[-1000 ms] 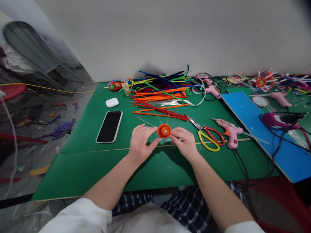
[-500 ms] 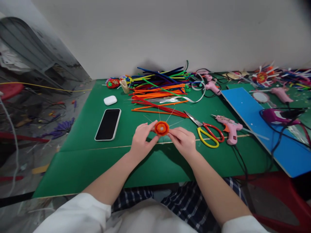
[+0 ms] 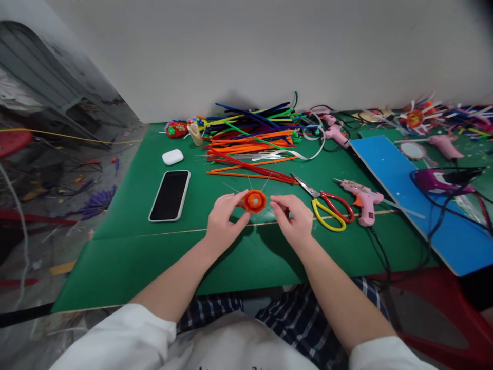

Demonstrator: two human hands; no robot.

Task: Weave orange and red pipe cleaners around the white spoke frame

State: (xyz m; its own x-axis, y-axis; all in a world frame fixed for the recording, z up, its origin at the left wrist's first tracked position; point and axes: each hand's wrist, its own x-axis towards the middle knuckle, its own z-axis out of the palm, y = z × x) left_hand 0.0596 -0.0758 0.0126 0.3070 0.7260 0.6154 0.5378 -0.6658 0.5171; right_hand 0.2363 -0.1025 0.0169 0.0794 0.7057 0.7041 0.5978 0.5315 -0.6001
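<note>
My left hand pinches the left edge of a round coil of orange and red pipe cleaner with a pale spot at its centre. Several thin, stiff wires stick out from the coil like spokes. Just right of the coil, a small gap away, my right hand is closed with thumb and forefinger together; whatever lies between the fingertips is too small to make out. Scissors with one red and one yellow handle lie to the right, beside a pink glue gun.
Loose pipe cleaners are heaped at the back near the wall. A phone and a white earbud case lie at left. On the right, a blue board carries a purple tool with dark cables.
My right hand has moved slightly right, off the coil's edge, opening a small gap. My left hand still holds the coil. The whole view has shifted slightly.
</note>
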